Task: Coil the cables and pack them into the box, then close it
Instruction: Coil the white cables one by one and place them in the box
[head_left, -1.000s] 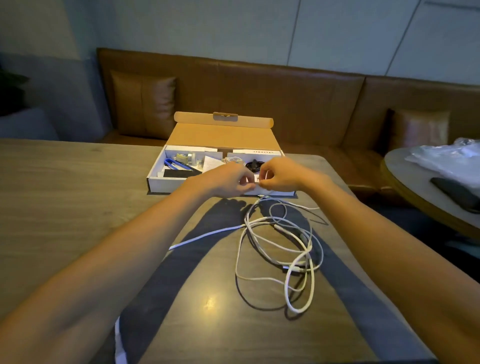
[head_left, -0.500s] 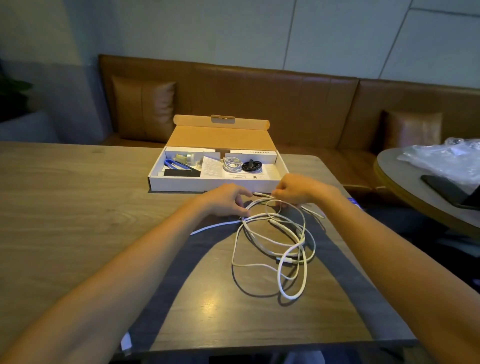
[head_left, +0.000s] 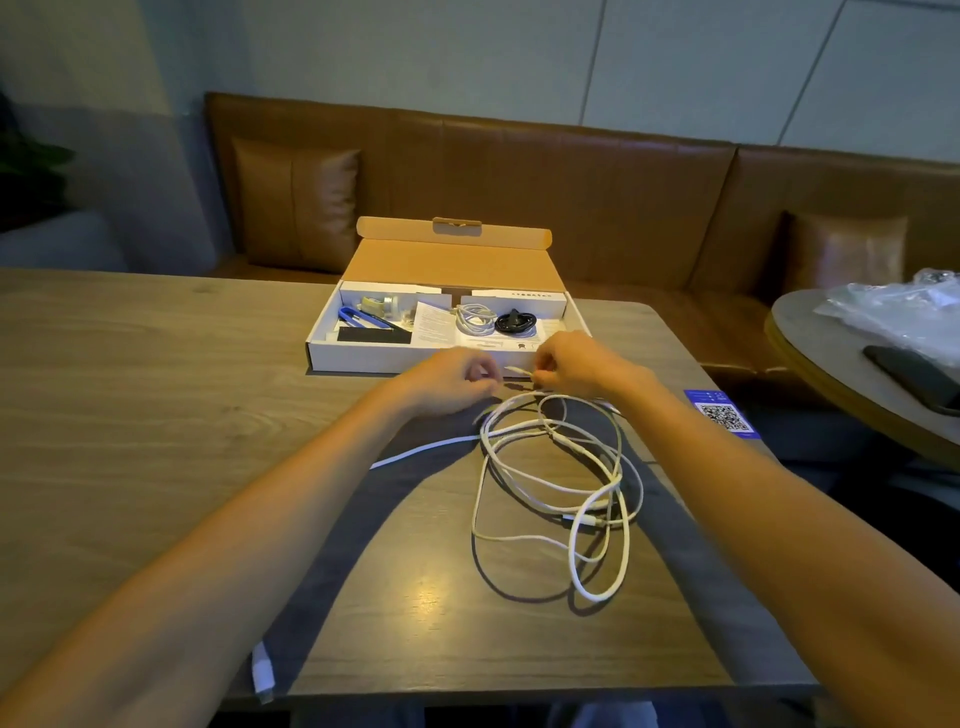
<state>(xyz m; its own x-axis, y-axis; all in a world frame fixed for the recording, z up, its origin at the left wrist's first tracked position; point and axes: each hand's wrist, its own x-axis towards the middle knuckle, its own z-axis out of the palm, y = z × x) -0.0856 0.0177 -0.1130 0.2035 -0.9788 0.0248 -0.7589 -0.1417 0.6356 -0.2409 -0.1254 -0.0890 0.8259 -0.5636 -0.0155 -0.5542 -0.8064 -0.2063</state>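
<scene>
Pinched by the right hand (head_left: 576, 364), thumb and forefinger pressed together: one plug end of the tangle of thin white cables (head_left: 621, 467). At its 9 o'clock, just beside, the left hand (head_left: 457, 382), fingers curled and blurred; cannot tell whether gripping cable. At 6 o'clock of both hands, loose loops on the grey-brown wooden table (head_left: 156, 415), one strand trailing toward 8 o'clock. At 12 o'clock, near, the open white cardboard box (head_left: 363, 358), brown lid (head_left: 452, 265) raised, holding a coiled white cable (head_left: 474, 319) and a coiled black cable (head_left: 514, 323). At 3 o'clock, a blue QR-code card (head_left: 722, 415).
</scene>
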